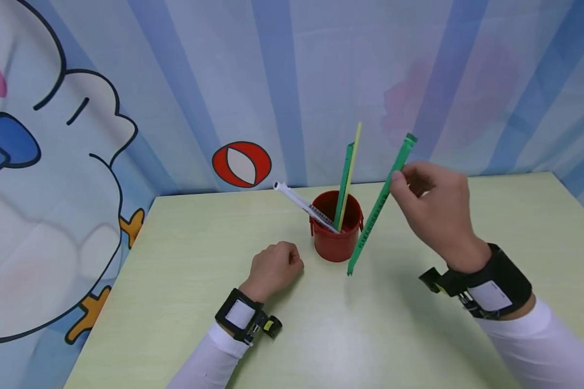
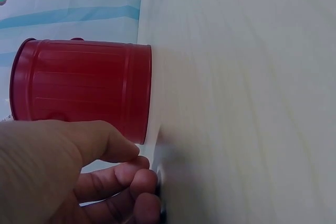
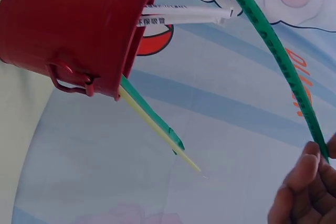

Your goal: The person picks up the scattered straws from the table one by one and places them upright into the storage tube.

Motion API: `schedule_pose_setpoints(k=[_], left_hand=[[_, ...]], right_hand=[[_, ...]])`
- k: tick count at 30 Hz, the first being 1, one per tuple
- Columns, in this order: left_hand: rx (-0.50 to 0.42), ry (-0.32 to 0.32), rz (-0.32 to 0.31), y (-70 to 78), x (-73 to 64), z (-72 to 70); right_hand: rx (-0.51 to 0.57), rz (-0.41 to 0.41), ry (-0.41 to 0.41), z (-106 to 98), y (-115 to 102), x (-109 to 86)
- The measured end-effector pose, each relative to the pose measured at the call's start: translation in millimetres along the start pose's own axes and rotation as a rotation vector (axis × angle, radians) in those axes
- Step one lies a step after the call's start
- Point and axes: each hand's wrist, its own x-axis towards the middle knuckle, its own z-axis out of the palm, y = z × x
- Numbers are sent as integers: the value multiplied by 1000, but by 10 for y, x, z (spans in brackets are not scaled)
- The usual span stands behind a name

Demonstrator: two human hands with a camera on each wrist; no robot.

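My right hand pinches a green paper-wrapped straw near its upper end, between thumb and fingers. The straw slants in the air just right of a small red metal bucket, its lower end near the table. Inside the bucket stand a second green-wrapped straw, a thin yellow straw and white-wrapped straws that lean out on the left. My left hand rests on the table in front of the bucket, fingers loosely curled and holding nothing; its fingertips appear in the left wrist view.
The pale wooden table ends at a back edge just behind the bucket. Beyond it hangs a blue striped curtain with cartoon prints. A metal handle sticks out from the bucket's side.
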Motion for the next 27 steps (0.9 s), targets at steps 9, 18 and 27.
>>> schedule_pose_setpoints(k=[9, 18, 27], left_hand=[[1, 7, 2, 12, -4, -15], [6, 14, 10, 41, -27, -47], [13, 11, -3, 22, -10, -31]], right_hand=[[110, -44, 204, -19, 50, 145], [201, -121, 334, 26, 80, 259], [80, -74, 282, 166, 210, 201]])
